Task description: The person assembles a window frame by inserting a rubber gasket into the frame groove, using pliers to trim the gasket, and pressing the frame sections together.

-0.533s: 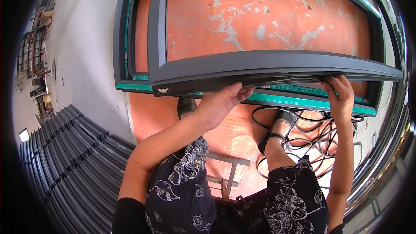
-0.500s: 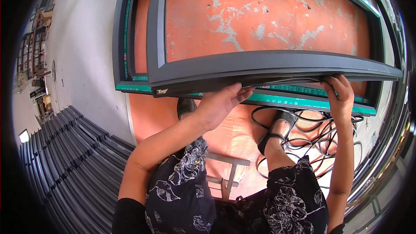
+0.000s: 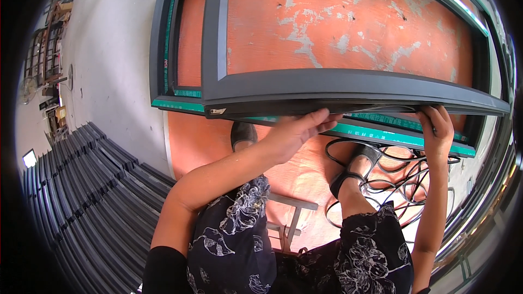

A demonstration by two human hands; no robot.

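A dark grey window frame point(image 3: 327, 80) lies across a larger frame edged with green film point(image 3: 376, 133). Along the near side of the grey frame runs a thin black strip point(image 3: 381, 107), bowed slightly between my hands. My left hand point(image 3: 291, 137) is at the middle of that side, its thumb against the edge and the other fingers curled below; what lies between them is hidden. On the right, my right hand point(image 3: 437, 129) pinches the strip between thumb and fingers at the edge. A small light-coloured fitting point(image 3: 217, 111) shows at the grey frame's near left corner.
Long dark profiles point(image 3: 92, 196) are stacked at the lower left. Loops of black cable point(image 3: 406, 179) lie by my right foot. A small metal stand point(image 3: 294, 215) is between my legs. Shelving point(image 3: 46, 49) stands far left, and more long profiles point(image 3: 479, 201) line the right.
The grey frame has shifted a little to the right over the green-edged one. My left hand has slid slightly right along its near edge; my right hand keeps its pinch. The whole view has shifted slightly.
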